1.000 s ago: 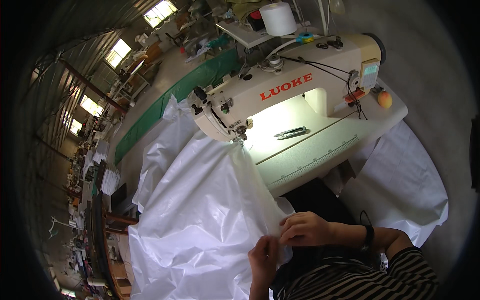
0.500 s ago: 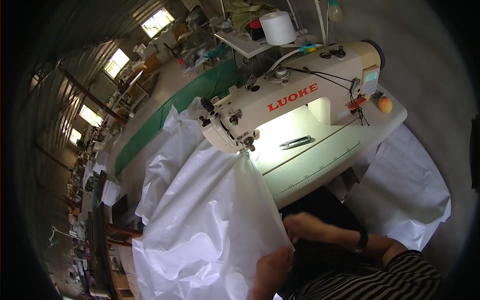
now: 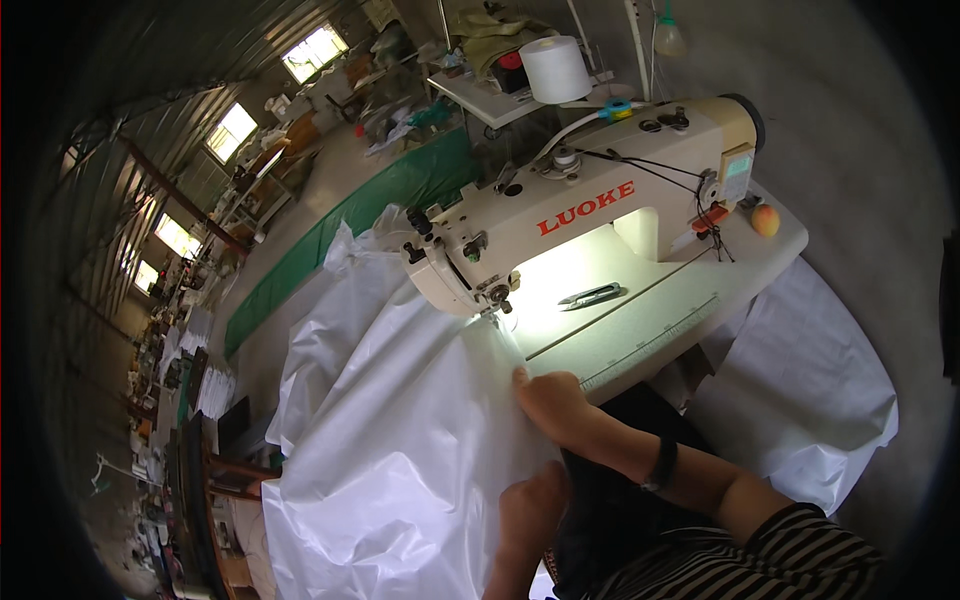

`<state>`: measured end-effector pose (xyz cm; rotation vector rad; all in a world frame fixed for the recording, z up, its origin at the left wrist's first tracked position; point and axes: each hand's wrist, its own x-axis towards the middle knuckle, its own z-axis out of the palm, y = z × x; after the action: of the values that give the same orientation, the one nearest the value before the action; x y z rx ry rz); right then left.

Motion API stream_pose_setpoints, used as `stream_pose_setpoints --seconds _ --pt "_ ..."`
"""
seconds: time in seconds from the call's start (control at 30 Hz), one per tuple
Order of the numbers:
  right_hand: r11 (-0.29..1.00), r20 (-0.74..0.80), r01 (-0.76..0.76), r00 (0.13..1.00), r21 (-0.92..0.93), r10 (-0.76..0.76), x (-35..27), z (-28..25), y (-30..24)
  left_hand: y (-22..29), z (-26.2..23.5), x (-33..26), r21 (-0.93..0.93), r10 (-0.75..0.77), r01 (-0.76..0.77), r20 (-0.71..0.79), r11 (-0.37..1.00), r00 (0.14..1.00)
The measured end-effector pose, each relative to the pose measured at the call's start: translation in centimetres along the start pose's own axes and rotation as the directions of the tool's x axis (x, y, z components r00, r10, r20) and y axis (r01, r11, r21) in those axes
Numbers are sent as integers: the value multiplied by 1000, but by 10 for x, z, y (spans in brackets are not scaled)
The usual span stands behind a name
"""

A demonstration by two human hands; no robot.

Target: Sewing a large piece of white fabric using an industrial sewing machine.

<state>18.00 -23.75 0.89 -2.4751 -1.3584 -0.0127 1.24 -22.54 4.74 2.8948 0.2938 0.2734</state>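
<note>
Sheeting (image 3: 400, 430) drapes beside the lit worktop (image 3: 640, 322), windows (image 3: 232, 133) beyond.

Blazing white beneath the arm of a sewing machine (image 3: 600, 180), washing out part of the machine bed (image 3: 548, 272) and glinting off creased white sheeting (image 3: 400, 480). Glaring through small windows (image 3: 231, 132) at upper left, yet leaving the ceiling (image 3: 215, 60) and far room in dim shadow. Bending straight edges toward a blackened fisheye rim, softening distant clutter (image 3: 178, 345).
</note>
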Motion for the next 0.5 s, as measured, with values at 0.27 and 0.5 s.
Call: stream_pose_setpoints --seconds 0.27,0.5 --pt "997 -77 53 996 63 -48 -23 -11 5 2 -5 6 -285 -69 23 -155 958 985" --pt "993 -60 5 998 -120 -13 -62 -10 -12 -91 2 16 24 -339 353 -223 935 914"
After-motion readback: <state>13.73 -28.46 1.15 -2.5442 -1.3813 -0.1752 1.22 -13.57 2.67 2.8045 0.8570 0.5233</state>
